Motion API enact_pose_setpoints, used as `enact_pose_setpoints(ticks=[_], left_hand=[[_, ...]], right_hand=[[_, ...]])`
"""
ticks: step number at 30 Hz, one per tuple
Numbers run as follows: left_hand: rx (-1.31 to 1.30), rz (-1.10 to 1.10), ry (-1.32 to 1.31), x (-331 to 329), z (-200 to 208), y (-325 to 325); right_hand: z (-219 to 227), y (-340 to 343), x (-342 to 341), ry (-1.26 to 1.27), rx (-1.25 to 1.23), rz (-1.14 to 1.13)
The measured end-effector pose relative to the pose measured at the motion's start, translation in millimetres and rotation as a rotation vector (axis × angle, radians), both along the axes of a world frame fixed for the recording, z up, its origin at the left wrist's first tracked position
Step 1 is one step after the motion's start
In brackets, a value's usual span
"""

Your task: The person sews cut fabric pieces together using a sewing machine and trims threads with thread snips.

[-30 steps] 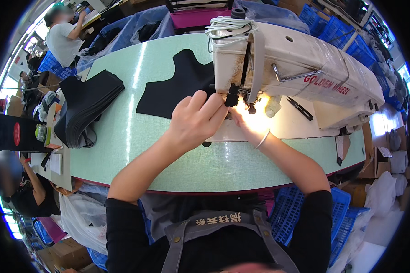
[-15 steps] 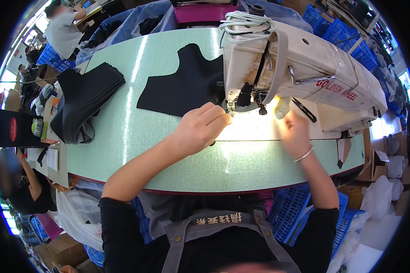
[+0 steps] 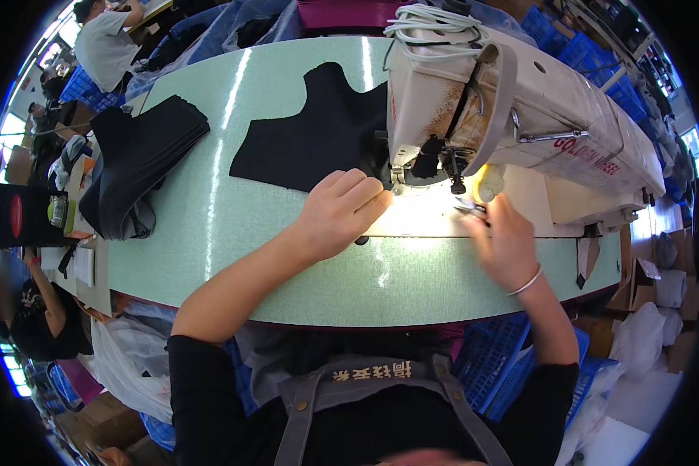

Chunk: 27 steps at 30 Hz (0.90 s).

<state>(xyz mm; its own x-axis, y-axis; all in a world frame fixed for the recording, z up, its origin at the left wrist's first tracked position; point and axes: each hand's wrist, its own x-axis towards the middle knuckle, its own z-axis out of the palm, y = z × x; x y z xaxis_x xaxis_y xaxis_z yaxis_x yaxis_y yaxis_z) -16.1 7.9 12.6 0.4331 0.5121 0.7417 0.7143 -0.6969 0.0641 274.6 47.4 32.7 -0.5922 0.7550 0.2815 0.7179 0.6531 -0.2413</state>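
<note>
A white sewing machine [image 3: 536,101] stands on the pale green table [image 3: 287,291], its lamp lighting the bed around the presser foot [image 3: 398,180]. My left hand [image 3: 340,213] is closed, fingertips pinched together just in front of the foot; what they hold, if anything, is hidden. In my right hand [image 3: 506,245], to the right of the needle area, are small thread snips [image 3: 472,207] with bright blades pointing left. A flat black fabric piece [image 3: 311,132] lies beyond my left hand, its right end hidden behind the machine head.
A folded stack of black fabric pieces [image 3: 147,147] lies at the table's left. Coiled white cable [image 3: 435,31] rests on the machine head. Blue crates [image 3: 489,365] stand below the table at right. Two people sit off to the left, one far, one nearer.
My right hand has picked up the snips from the machine bed and brought the blades left toward the needle area. My left hand stays pinched near the presser foot.
</note>
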Motion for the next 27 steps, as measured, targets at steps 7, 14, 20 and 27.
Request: enact_pose_setpoints(ticks=[7,14,20,27], left_hand=[[0.018,-0.004,0.044,2.8,0.5,-0.5],[0.162,0.101,0.065,2.2,-1.5,2.4],[0.037,0.242,0.102,15.7,-6.1,16.1],[0.07,0.263,-0.078,22.2,-10.2,24.2]], right_hand=[[-0.6,-5.0,-62.2,-0.013,0.208,0.173],[-11.5,19.6,-23.4,-0.019,0.191,0.004],[-17.4,23.6,-24.6,0.008,0.468,0.375],[-35.5,37.6,-65.6,0.089,0.212,0.485]])
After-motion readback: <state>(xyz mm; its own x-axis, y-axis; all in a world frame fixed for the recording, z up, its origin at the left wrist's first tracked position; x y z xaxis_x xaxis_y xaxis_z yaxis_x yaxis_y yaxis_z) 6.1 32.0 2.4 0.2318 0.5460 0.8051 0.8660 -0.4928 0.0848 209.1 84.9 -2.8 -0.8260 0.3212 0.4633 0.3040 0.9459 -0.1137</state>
